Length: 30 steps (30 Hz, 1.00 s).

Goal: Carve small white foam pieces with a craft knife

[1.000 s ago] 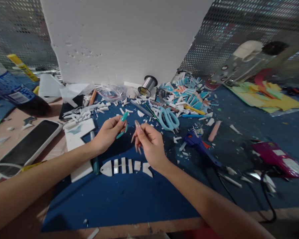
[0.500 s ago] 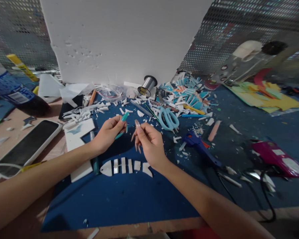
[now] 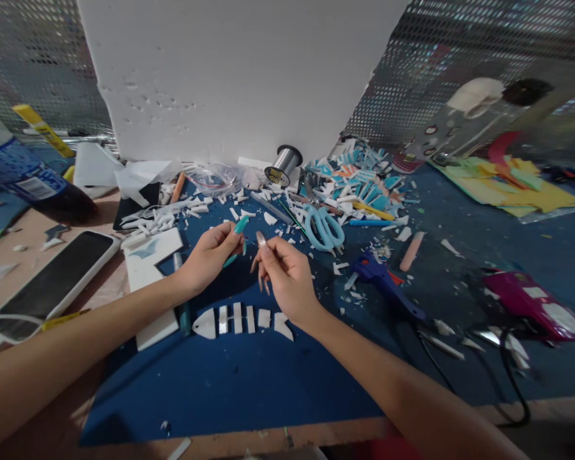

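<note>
My left hand (image 3: 215, 255), with long teal nails, is raised over the blue mat (image 3: 230, 396), its thumb pressed against the fingers. Just to its right, a small gap away, my right hand (image 3: 287, 271), with long pale nails, is pinched the same way. Whatever either hand pinches is too thin or small to make out. Below them a segmented white foam fish lies in a row: a pointed head piece (image 3: 204, 324) with a small hole, several narrow body pieces (image 3: 238, 318), and a forked tail piece (image 3: 283, 326).
A spool of clear line (image 3: 283, 166) lies by the white foam board (image 3: 239, 70). Light blue scissors (image 3: 324, 228) rest among white scraps. A blue glue gun (image 3: 383, 284) with its cord lies right. A phone (image 3: 52, 284) and a dark-drink bottle (image 3: 33, 179) are left.
My right hand has shifted very slightly left. My left hand and the fish pieces stay where they were.
</note>
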### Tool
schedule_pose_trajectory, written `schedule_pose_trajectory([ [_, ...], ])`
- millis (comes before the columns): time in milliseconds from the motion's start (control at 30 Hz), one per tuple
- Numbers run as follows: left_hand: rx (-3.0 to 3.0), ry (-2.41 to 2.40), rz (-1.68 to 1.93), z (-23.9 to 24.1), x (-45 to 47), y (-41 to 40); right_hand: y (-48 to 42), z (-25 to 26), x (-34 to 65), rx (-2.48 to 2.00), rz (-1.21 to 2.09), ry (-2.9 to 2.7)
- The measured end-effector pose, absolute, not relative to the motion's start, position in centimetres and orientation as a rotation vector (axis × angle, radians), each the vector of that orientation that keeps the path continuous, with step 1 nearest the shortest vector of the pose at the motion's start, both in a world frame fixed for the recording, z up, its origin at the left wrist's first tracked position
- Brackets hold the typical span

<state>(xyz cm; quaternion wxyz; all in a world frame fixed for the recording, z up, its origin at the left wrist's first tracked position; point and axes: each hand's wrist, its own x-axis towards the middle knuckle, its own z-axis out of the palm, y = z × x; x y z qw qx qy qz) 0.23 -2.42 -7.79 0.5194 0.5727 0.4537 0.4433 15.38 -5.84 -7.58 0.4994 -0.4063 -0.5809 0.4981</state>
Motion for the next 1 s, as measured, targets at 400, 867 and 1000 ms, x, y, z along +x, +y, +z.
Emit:
schedule_pose_trajectory([
  [400,1.506,1.199,1.083,-7.2,0.5,-2.7,-5.6,-7.9,15.1,-1.029,1.211,-1.424],
  [867,1.892,1.338,1.096,-7.1,-0.3,-3.1,-5.2,-7.8,14.8,-0.986,1.359,-1.353],
  [1000,2.028,1.347,1.122,-6.5,-0.5,-3.1,-5.1,-8.0,14.8,-0.941,1.449,-1.312],
])
